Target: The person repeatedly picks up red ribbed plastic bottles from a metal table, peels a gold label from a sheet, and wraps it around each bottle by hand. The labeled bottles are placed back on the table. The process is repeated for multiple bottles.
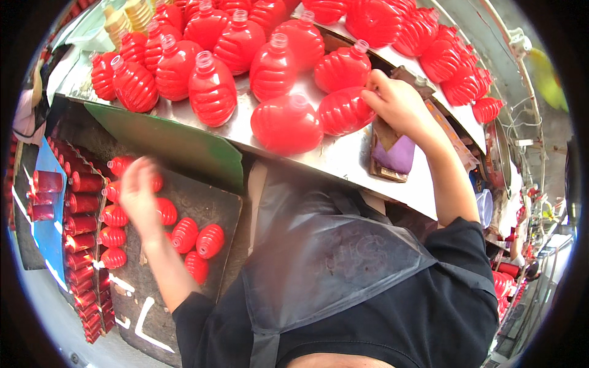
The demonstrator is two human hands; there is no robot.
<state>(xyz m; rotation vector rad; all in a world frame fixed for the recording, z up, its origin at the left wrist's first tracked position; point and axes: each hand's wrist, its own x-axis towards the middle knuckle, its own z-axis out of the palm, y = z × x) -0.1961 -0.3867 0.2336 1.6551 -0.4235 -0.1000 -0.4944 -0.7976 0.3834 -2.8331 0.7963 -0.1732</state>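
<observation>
my right hand (399, 105) grips the end of a ribbed red bottle (343, 113) near the front of the metal table (350, 158) – other filled bottles (211, 92) crowd beside it. my left hand (140, 190) is blurred over the dark board (216, 207), among smaller-looking red bottles (210, 240) – i cannot tell whether it grasps one.

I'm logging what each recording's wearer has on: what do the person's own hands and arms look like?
The left hand and right hand are bare, with no gloves or wristbands visible; the left is blurred, hiding finer detail. Short black sleeves leave the forearms uncovered.
</observation>
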